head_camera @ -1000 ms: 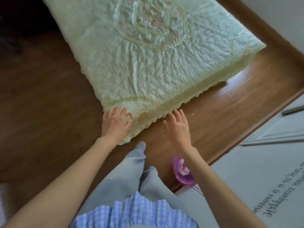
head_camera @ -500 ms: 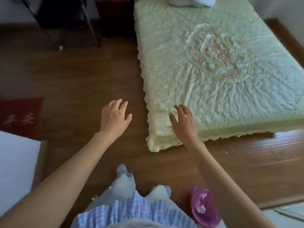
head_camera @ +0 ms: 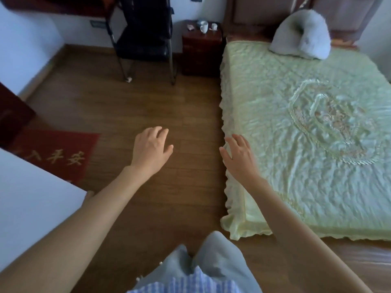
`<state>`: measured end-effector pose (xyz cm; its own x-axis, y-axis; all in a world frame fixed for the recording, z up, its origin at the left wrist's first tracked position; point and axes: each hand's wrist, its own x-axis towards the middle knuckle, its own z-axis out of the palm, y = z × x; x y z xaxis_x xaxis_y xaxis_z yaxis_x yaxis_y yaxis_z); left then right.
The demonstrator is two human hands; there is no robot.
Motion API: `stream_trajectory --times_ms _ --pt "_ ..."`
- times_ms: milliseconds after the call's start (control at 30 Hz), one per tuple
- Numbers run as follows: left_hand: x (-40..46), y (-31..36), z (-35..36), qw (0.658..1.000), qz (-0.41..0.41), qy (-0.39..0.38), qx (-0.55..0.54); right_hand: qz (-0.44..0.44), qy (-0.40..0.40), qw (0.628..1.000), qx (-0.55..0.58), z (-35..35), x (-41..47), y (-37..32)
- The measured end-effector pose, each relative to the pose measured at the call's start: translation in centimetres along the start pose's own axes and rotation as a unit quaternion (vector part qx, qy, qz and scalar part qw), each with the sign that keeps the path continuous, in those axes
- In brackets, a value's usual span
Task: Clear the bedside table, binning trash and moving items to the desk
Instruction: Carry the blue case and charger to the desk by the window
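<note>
A dark red wooden bedside table (head_camera: 201, 53) stands far ahead, between a black chair and the bed's head. On its top sit a white mug (head_camera: 203, 26), a small crumpled pinkish scrap (head_camera: 191, 27) at the left and a small white item (head_camera: 214, 26) at the right. My left hand (head_camera: 151, 148) hovers over the floor, empty, fingers spread. My right hand (head_camera: 239, 155) is also empty and spread, over the bed's near left edge. Both hands are well short of the bedside table.
A bed with a pale green quilt (head_camera: 306, 134) fills the right side, a grey pillow (head_camera: 302, 37) at its head. A black folding chair (head_camera: 146, 37) stands left of the bedside table. A red doormat (head_camera: 53, 155) and a white surface (head_camera: 27, 197) lie at left. Wooden floor runs ahead.
The view has swung left and up from the bed's foot, bringing the bedside table and chair into sight. Both hands stay empty; the pink bin seen at the bottom has left the view.
</note>
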<state>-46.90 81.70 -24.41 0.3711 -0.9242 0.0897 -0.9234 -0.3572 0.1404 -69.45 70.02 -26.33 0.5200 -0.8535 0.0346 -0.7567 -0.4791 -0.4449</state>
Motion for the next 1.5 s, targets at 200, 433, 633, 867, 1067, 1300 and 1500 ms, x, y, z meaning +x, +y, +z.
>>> stream_trajectory --times_ms 200,433,633,867,1067,1300,1500 --pt "5.5 -2.8 1.1 0.999 -0.031 -0.013 -0.007 -0.03 -0.005 0.999 -0.031 0.8 6.7 -1.7" --pt "17.1 -3.2 1.8 1.0 -0.02 -0.014 0.002 -0.031 -0.003 0.999 -0.039 1.6 18.1 0.2" --pt "29.7 -3.0 0.1 0.999 -0.018 0.003 0.026 -0.037 0.022 0.999 -0.023 -1.0 30.3 1.4" --pt "41.5 -2.0 -1.3 0.999 -0.013 0.034 0.028 -0.055 0.026 0.998 -0.021 -3.9 42.3 2.3" --pt "51.6 -2.7 -0.6 0.999 0.002 0.042 0.02 -0.05 0.028 0.998 -0.025 -4.6 52.0 3.6" --pt "65.7 -5.4 0.5 0.997 0.031 0.065 0.004 -0.046 0.069 0.996 -0.045 -5.6 65.2 2.9" --pt "76.9 -6.7 1.6 0.996 0.061 0.066 -0.01 -0.008 0.078 0.996 -0.047 -5.9 75.4 2.4"
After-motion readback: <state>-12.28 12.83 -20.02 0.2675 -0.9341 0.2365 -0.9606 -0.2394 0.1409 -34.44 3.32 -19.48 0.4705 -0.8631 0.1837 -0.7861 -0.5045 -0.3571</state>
